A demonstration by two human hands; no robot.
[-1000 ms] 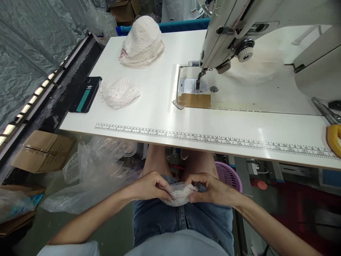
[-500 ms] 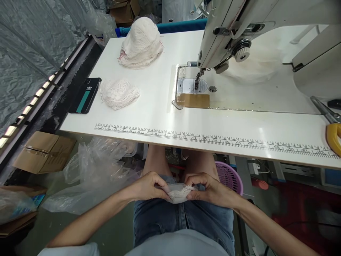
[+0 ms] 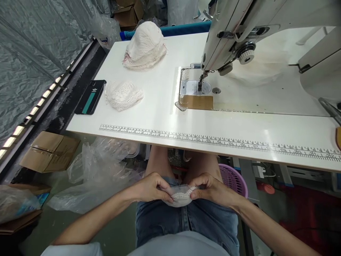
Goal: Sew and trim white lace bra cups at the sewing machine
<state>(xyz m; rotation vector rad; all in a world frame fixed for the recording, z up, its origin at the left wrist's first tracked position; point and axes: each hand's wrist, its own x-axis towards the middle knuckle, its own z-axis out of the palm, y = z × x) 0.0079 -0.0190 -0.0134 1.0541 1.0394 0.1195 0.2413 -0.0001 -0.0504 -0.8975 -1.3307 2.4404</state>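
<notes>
- Head view: a small white lacy cloth [image 3: 181, 200] is held low in front of the white table [image 3: 157, 115], on the person's side of its front edge and above the lap; whether it touches the shorts [image 3: 160, 217] cannot be told.
- The left hand [image 3: 153, 188] grips the cloth's left end, thumb against curled fingers.
- The right hand [image 3: 210, 190] grips the other end the same way, its thumb on the lacy edging.
- The cloth thus lies directly between the hands; its long axis runs from one to the other, roughly along the table's front edge. Neither hand is nearer, since both touch it.
- The cloth sags a little in the middle, a sheer strip showing along its table-facing side.
- On the table's left part lie a lacy white piece [image 3: 124, 96] and, behind it, a domed white stack [image 3: 145, 46], both well apart from the hands.
- A phone [image 3: 90, 97] lies along the table's left edge, just beside the lacy piece.
- The sewing machine [image 3: 226, 35] stands on the table's right part, its needle area farther back than the printed ruler [image 3: 213, 139] at the front.
- A purple basket [image 3: 245, 185] sits partly under the table's front edge, beyond the right hand.
</notes>
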